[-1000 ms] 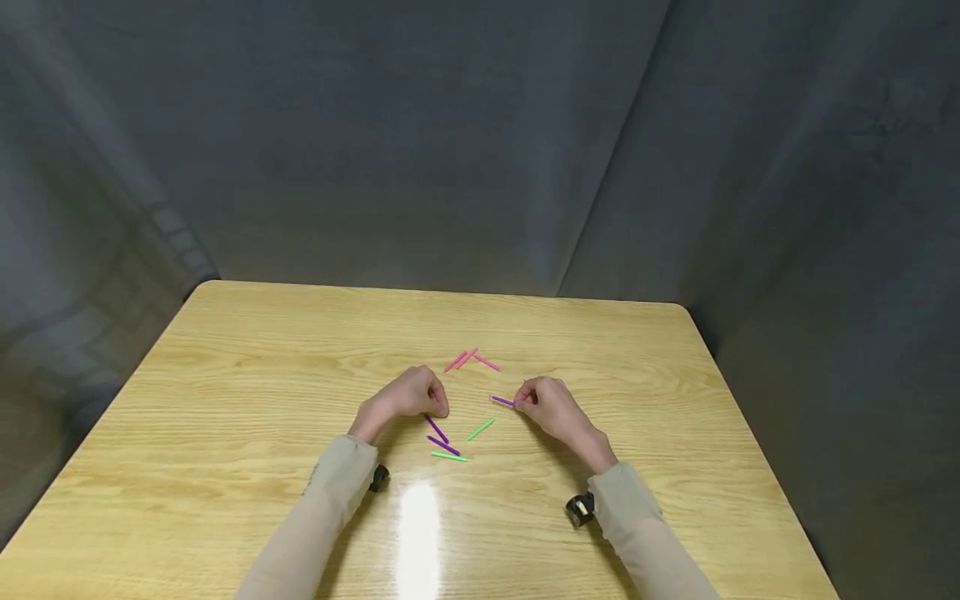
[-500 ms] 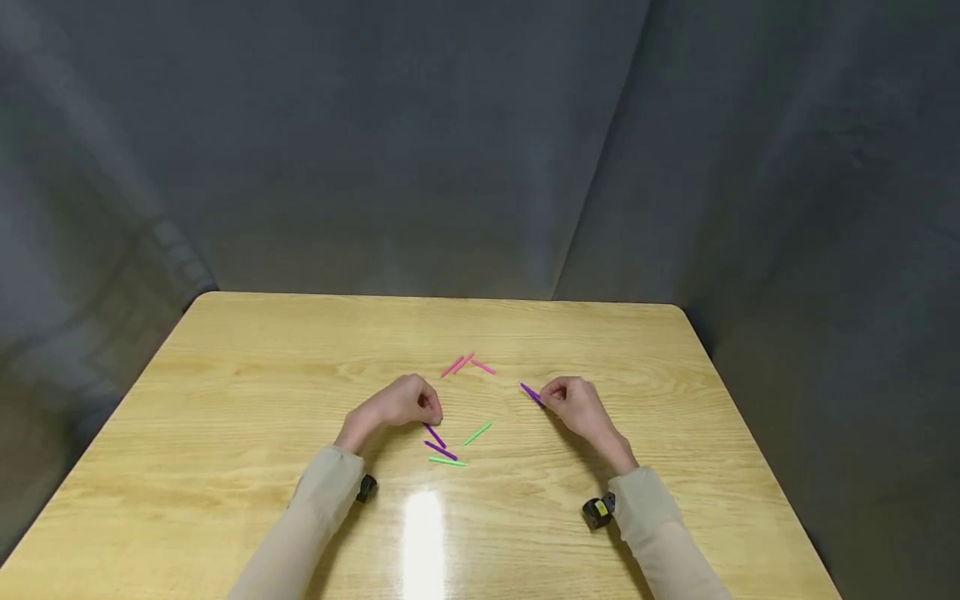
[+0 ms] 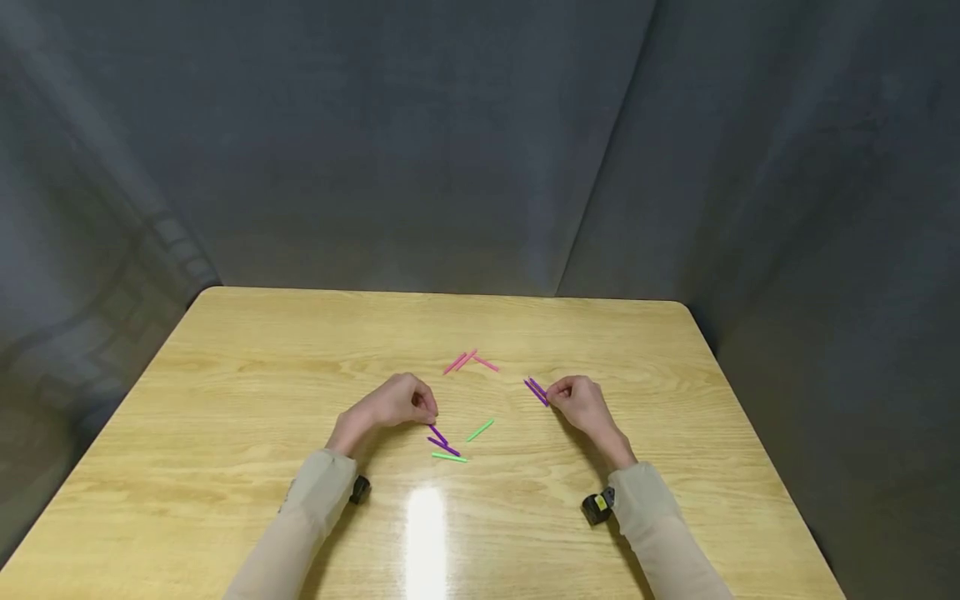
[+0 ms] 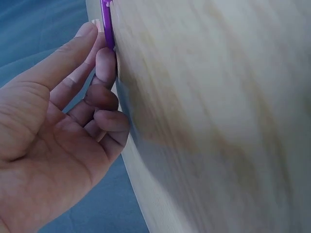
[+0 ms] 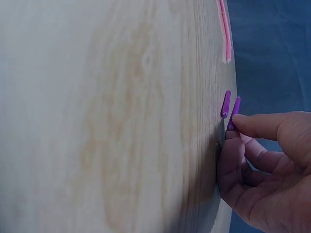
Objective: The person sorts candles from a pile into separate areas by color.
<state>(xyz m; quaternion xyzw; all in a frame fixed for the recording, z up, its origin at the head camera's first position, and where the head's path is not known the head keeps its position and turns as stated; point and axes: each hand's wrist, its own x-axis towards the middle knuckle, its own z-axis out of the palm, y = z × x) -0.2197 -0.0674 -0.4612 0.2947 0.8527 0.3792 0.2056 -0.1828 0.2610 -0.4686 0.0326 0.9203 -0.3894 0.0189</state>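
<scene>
Near the table's middle, my right hand [image 3: 583, 404] pinches a thin purple stick [image 5: 234, 114] between thumb and fingertips. Close beside it lies a second purple stick [image 5: 226, 104], almost parallel. My left hand [image 3: 392, 402] has its fingertips at the far end of another purple stick [image 3: 438, 435]. In the left wrist view, the purple stick [image 4: 108, 24] runs alongside those fingertips; whether they grip it is unclear. Another purple stick [image 3: 444, 447] lies against that one, with a green stick [image 3: 450, 457] just nearer.
A second green stick [image 3: 480, 430] lies slantwise between the hands. Farther back, several pink sticks [image 3: 467, 360] form a loose cluster. The wooden table [image 3: 300, 333] ends at grey curtains [image 3: 390, 167] behind and at both sides. Black wrist cameras [image 3: 597, 507] hang under the sleeves.
My right hand has carried its purple stick to the right and turned it, bringing it parallel beside another purple stick. My left hand has shifted slightly left and nearer, while its stick stays in about the same place.
</scene>
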